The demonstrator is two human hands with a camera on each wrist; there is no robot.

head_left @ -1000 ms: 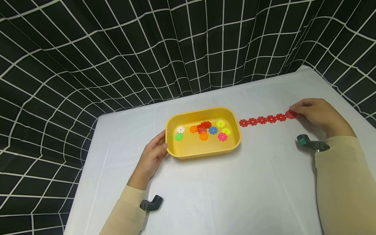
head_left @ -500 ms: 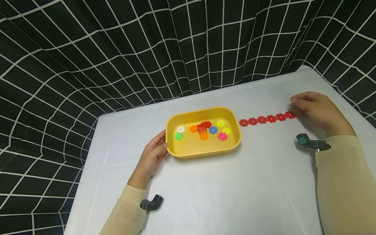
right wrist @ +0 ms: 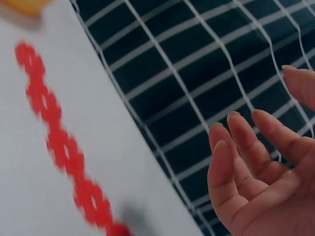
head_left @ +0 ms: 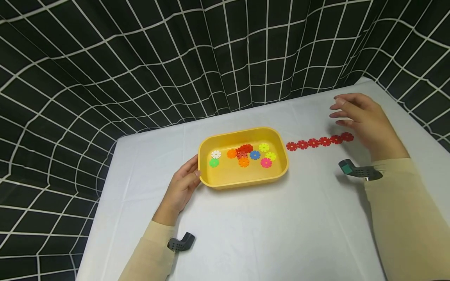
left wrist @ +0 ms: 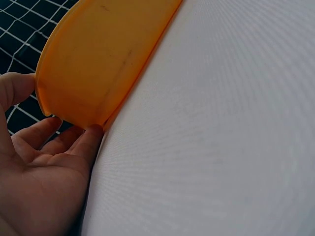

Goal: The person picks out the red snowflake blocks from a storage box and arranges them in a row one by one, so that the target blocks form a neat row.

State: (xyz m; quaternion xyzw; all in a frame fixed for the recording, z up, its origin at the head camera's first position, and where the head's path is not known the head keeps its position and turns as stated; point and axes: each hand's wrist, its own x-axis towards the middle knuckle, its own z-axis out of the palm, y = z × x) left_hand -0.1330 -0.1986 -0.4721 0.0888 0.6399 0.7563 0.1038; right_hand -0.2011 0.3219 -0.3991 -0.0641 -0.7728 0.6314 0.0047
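Note:
A yellow tray [head_left: 211, 180] stands mid-table and holds several coloured gear-shaped discs [head_left: 254, 155]. My left hand [head_left: 183, 186] rests against the tray's left end, fingers straight along its wall [left wrist: 83, 83]; the left wrist view shows fingertips [left wrist: 74, 140] touching the tray's base edge. To the right of the tray lies a row of red discs [head_left: 318, 142] on the white table, blurred red discs [right wrist: 54, 142] in the right wrist view. My right hand [head_left: 355, 113] hovers above the row's right end, fingers spread and relaxed [right wrist: 246, 162], holding nothing.
The white table [head_left: 267, 230] ends at a black curtain with a white grid [head_left: 140, 58] behind and on both sides. Wrist cameras [head_left: 358, 170] sit on both beige sleeves.
My right hand let go of the last red disc at the row's right end, lifted and moved leftward and away, fingers opening. The left hand and tray stayed still.

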